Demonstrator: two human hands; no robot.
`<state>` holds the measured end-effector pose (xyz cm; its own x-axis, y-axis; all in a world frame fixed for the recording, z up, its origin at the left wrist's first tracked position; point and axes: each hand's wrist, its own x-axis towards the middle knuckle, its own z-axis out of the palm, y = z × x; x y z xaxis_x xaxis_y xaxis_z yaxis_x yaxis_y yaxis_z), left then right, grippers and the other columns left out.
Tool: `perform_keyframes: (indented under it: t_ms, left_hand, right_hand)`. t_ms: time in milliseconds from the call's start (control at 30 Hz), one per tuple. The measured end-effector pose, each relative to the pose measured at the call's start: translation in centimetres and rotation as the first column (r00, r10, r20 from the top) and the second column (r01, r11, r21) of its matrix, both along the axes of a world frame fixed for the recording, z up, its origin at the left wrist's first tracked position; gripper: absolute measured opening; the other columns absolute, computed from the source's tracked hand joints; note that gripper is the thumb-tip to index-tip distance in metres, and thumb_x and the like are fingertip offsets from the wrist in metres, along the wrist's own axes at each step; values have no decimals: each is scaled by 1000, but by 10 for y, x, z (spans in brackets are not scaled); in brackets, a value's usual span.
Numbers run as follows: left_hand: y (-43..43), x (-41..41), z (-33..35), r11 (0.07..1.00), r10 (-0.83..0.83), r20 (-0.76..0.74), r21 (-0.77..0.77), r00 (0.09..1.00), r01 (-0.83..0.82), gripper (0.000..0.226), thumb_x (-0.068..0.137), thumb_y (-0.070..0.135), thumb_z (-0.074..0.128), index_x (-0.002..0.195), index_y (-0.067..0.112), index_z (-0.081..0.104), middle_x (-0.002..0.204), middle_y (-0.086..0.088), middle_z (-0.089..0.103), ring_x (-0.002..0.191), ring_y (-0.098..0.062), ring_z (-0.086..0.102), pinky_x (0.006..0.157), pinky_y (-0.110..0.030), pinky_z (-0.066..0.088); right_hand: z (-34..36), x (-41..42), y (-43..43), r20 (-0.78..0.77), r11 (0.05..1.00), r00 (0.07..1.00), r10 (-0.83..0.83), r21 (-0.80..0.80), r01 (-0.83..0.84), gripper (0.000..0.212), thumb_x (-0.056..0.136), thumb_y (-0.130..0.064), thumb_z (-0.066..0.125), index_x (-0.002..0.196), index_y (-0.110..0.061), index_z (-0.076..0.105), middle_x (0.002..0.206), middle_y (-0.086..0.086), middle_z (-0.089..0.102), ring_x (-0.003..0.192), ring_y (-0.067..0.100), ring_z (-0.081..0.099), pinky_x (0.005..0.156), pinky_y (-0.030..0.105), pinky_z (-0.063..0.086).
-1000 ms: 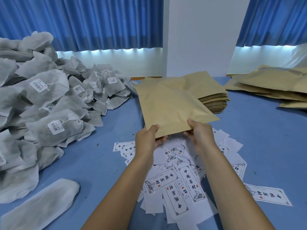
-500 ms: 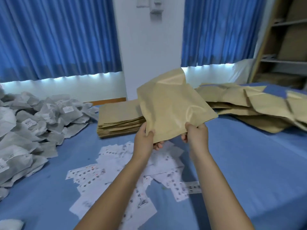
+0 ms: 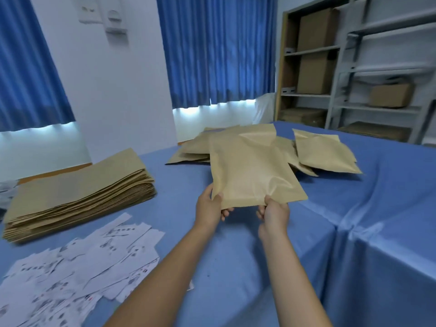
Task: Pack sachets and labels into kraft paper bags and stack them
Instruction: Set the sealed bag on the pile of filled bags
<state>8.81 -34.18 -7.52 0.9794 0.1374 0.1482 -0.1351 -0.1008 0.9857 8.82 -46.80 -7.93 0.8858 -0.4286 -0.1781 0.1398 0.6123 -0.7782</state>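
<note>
I hold a puffed kraft paper bag (image 3: 250,171) by its near edge, above the blue table. My left hand (image 3: 210,206) pinches the bag's left corner and my right hand (image 3: 273,212) pinches its right corner. Just beyond the bag lies a loose heap of filled kraft bags (image 3: 325,152). A neat stack of flat kraft bags (image 3: 77,187) sits at the left. White printed labels (image 3: 77,272) are scattered at the lower left. The grey sachets show only as a sliver at the far left edge (image 3: 6,187).
The blue-covered table (image 3: 236,256) drops off at its right edge (image 3: 339,232). Metal shelving (image 3: 368,67) with cardboard boxes stands at the back right. Blue curtains (image 3: 217,50) hang behind the table.
My view and both hands have swung right, carrying the bag from above the labels toward the heap of filled bags. The sachet pile has slid almost out of view.
</note>
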Motion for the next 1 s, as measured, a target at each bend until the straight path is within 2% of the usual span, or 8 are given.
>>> perform_keyframes:
  t_ms: [133,233,367,500,567,800,900,1000]
  left_hand:
    - [-33,55,47,995,-44,73,-92,996,51,22,102,13,39,115,2,53,74,-17,63,41,-5,51,41,-16,41]
    - [-44,86,94,813,-332,81,-481,940,328,32,103,29,36,121,4,44,108,-18,60,80,-19,68,68,-23,57]
    - [-24,105,100,950,-146,19,282,989,135,54,97,33,49,143,10,32,140,-14,45,116,-29,55,94,-37,50]
    - [56,98,61,334,335,195,890,922,-310,55,93,35,55,137,7,37,139,-21,42,129,-36,38,105,-44,36]
    - [102,83,40,74,565,111,980,818,-184,70,95,41,50,146,6,18,149,-29,23,140,-41,17,113,-49,23]
    - [194,44,-10,-89,519,156,988,840,-128,55,93,23,50,140,7,27,123,-5,58,115,-21,52,104,-35,35]
    - [216,26,-14,-149,555,288,957,780,-247,52,90,29,55,134,10,36,132,-13,43,122,-28,39,102,-35,35]
    - [246,23,-11,-171,587,228,973,777,-156,77,94,28,51,150,6,2,154,-16,17,143,-29,14,114,-46,17]
  right_hand:
    - [35,52,-22,149,974,987,-62,224,27,34,92,12,36,95,-16,54,75,0,50,46,5,42,41,16,34]
    - [69,89,-42,353,898,935,40,398,-189,38,98,2,46,135,-2,41,126,12,54,110,25,60,98,31,48]
    - [75,109,-50,388,880,897,210,324,-346,59,98,8,40,151,-7,17,151,17,32,129,35,48,109,41,37]
    - [39,107,-15,332,819,847,415,269,-507,49,98,4,40,145,0,26,149,18,37,129,38,46,107,42,38]
    - [21,102,12,242,802,830,503,228,-553,43,98,1,41,140,2,32,145,21,41,128,40,47,102,41,41]
    - [-11,78,94,129,723,756,642,226,-652,35,99,-2,42,134,2,36,136,20,51,118,39,55,87,37,47]
    - [-15,61,128,116,671,701,704,217,-709,31,99,-3,43,129,3,40,132,22,54,106,37,60,90,38,47]
    - [-17,47,157,109,620,646,755,199,-759,29,98,-4,44,127,3,42,127,22,58,101,36,64,92,38,48]
